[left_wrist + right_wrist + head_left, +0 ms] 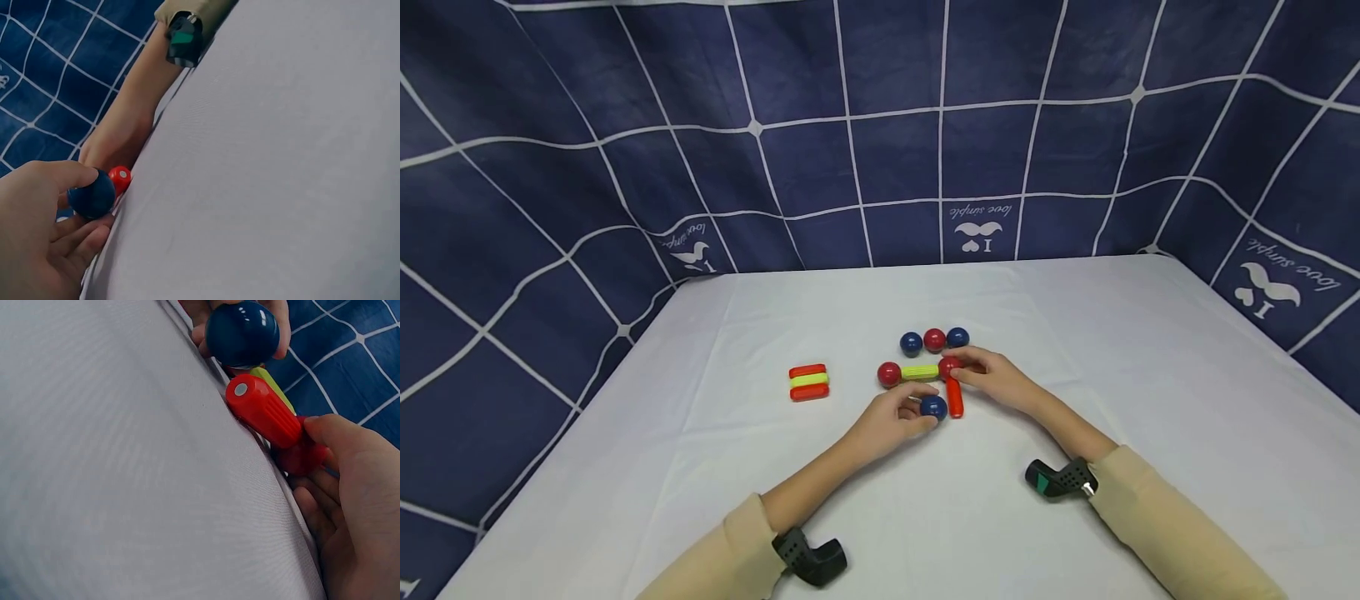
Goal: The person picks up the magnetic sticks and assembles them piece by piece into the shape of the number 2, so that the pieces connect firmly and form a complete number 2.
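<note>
My left hand [886, 423] grips a blue ball [933, 407] between thumb and fingers, just left of a red rod's near end. With my right hand [1000, 377] I pinch a red ball [950, 367]. From that ball the red rod [955, 398] points toward me, and a yellow-green rod [920, 372] runs left to a second red ball [889, 374]. In the right wrist view, the red rod [264, 409] shows a small grey disc on its free end, and the blue ball [242, 334] is close by it.
Behind the joined pieces, a blue ball [912, 344], a red ball [935, 339] and another blue ball [958, 337] sit in a row. To the left lie two red rods [808, 393] with a yellow-green rod [809, 379] between them. A dark blue checked cloth [895, 150] hangs behind the white table [760, 467].
</note>
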The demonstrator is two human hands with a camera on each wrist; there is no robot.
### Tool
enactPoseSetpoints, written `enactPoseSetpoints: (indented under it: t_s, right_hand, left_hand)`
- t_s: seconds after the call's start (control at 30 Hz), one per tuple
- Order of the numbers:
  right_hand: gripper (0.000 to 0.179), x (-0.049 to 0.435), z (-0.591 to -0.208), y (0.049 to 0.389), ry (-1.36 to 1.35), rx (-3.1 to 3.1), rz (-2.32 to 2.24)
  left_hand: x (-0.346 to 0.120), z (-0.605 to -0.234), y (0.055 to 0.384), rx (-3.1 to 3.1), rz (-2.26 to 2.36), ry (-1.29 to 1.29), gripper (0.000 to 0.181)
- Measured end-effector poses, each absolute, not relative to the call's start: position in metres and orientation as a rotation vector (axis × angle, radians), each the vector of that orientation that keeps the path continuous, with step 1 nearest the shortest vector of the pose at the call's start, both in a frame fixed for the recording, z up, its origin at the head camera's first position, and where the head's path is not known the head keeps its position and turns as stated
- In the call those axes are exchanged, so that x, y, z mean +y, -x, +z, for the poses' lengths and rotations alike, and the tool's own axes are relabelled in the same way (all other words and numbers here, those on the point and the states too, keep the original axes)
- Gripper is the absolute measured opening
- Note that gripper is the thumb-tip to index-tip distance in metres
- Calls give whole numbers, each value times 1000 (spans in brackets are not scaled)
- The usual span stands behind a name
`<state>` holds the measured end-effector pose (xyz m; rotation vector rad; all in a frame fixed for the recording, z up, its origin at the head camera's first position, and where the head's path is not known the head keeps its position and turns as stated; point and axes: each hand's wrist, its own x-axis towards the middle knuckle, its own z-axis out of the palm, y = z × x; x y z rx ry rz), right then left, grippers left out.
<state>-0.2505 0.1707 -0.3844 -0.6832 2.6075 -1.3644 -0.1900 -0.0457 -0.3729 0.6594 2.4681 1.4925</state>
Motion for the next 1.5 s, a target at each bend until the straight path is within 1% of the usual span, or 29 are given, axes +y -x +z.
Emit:
enactPoseSetpoints:
  t_s: [0.2,0.37,0.5,0.77,0.87,0.97,1.17,1.4,1.5]
  right_hand:
    - [42,173,-381,248,696,2617,-1354]
    - [42,174,-381,247,655,2614,-1365]
    - [41,173,-381,249,624,2610,-1379]
    - [40,174,-380,252,623,2634,-1372]
    - [40,173,-379,253,626,2637,-1369]
    - [40,173,-378,253,623,2638,-1371]
    - [40,171,-378,254,610,2632,-1374]
    - [39,169,-381,254,662,2596,-1449]
    - [39,167,-381,253,641,2592,-1489]
  left_hand:
    - [-44,-371,187,2369,1566,-654,37]
    - [-41,-373,186,2407,1494,-671,35]
    - [-42,-380,189,2415,1471,-733,35]
    - [-42,-379,191,2355,1439,-975,37]
    - [-39,-378,189,2372,1440,-953,38]
    - [-36,-377,187,2387,1455,-872,39]
    - [-31,-378,185,2393,1533,-763,36]
    - [-23,-380,183,2378,1602,-771,35]
    - [-20,-381,184,2423,1600,-793,34]
